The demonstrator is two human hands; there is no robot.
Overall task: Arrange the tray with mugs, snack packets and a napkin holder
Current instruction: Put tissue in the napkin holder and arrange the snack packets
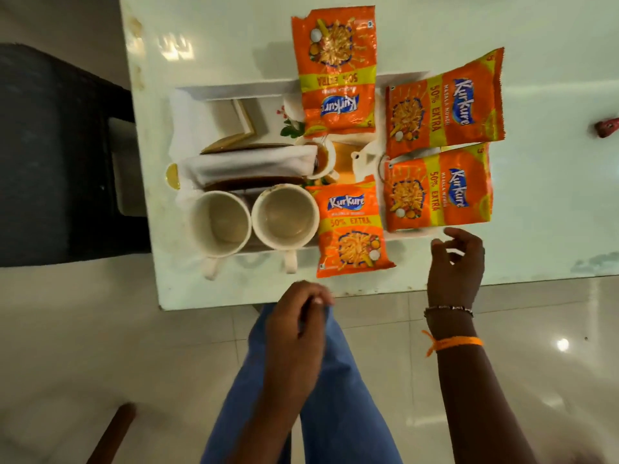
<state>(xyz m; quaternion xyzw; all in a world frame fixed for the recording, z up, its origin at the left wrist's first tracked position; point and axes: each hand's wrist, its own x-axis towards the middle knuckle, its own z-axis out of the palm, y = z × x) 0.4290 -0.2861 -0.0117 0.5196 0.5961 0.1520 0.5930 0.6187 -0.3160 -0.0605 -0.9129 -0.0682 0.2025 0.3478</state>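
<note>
A white tray [234,89] lies on a white table. On it two empty white mugs [219,224] [284,217] stand side by side at the near rim, handles toward me. Behind them a brown napkin holder [248,164] holds white napkins. Several orange snack packets [338,75] [443,112] [437,187] [351,226] lie across the tray's right half, some overhanging the rims. My right hand [457,262] hovers just below the right packets, fingers apart, holding nothing. My left hand [298,319] hangs below the table edge, fingers curled, empty.
The table [552,195] ends close to me at its near edge [368,293]. A dark chair [57,155] stands to the left. A small red object [606,127] lies at the far right. My blue trouser legs and a glossy tiled floor fill the foreground.
</note>
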